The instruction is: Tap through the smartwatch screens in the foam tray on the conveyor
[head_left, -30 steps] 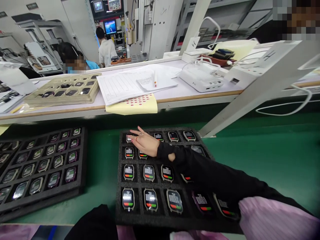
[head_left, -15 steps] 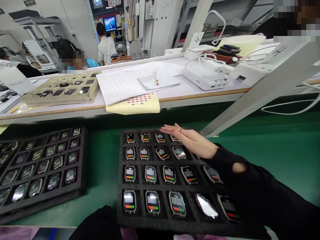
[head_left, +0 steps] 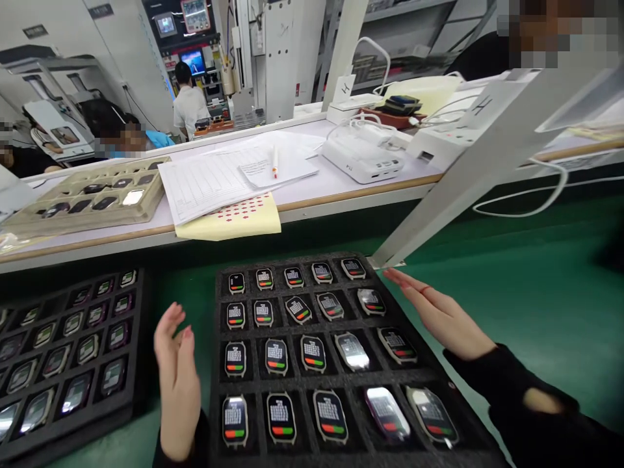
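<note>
A black foam tray lies in front of me on the green bench, its compartments filled with smartwatch bodies without straps. Most screens are lit with white text above a red and green bar, like the watch in the front row. My left hand is raised upright just off the tray's left side, fingers extended, holding nothing. Beyond the tray's far right corner, my right hand is stretched flat with its fingers together and nothing in it. I cannot tell whether either hand touches the foam.
A second foam tray of watches sits at the left. On the raised shelf are a beige tray, paper sheets, a pen and a white charging box. A slanted metal post stands at right. Other people are beyond.
My right hand has moved from above the tray's far rows out past its right edge. My left hand has come into view at the left side. The camera view has shifted.
</note>
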Tool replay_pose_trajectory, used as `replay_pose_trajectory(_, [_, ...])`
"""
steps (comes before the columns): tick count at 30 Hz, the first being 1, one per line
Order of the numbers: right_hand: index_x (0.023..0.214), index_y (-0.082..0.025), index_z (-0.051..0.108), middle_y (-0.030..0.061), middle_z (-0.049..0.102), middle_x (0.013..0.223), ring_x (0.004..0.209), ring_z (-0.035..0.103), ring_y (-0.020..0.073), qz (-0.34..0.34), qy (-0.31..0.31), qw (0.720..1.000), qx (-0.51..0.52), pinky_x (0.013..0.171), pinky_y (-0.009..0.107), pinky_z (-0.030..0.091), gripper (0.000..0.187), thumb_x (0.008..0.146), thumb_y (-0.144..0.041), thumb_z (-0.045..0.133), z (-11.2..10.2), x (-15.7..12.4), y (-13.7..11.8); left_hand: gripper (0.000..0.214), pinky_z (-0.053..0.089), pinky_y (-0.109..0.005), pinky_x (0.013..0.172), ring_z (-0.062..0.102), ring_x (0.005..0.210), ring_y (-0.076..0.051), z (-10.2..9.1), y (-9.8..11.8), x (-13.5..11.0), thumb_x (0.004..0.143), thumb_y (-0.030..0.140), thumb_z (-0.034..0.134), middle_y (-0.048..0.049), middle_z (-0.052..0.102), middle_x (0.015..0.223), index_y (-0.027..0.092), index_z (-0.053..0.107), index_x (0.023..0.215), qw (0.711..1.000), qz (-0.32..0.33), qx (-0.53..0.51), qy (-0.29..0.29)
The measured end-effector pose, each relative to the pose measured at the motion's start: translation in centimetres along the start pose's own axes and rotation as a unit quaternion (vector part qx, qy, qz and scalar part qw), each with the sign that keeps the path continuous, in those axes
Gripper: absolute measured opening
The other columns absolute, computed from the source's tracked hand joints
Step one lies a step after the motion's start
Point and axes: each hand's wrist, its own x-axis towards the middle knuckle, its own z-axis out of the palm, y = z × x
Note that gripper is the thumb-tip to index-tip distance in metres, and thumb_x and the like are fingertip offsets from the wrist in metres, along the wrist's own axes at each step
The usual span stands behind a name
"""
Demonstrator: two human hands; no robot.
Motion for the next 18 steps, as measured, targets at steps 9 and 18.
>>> replay_pose_trajectory(9, [0.138, -0.022, 0.055, 0.0065, 0.059, 0.135, 0.126, 0.053, 0.0301, -0.023, 0.060, 0.998, -0.014, 0.108, 0.046, 0.044, 0.047, 0.100, -0.043, 0.040, 3.8, 1.4, 2.9, 0.057, 0.022, -0.038, 0.121, 0.033, 0.143, -0.025, 3.2, -3.8, 1.9, 0.088, 0.060, 0.056, 0.0044, 0.041, 0.152, 0.040, 0.045, 0.140, 0.953, -0.266, -0.057, -0.132])
replay_pose_trajectory(18, [0.148, -0.016, 0.041, 0.0106, 0.050, 0.144, 0.139, 0.037, 0.0264, -0.163, 0.049, 0.981, -0.090, 0.118, 0.051, 0.026, 0.052, 0.103, -0.040, 0.031, 3.6, 1.5, 0.0, 0.044, 0.022, -0.033, 0.121, 0.034, 0.143, -0.021, 3.7, -4.3, 3.1, 0.087, 0.046, 0.065, 0.0033, 0.047, 0.148, 0.033, 0.059, 0.129, 0.943, -0.259, -0.157, -0.137])
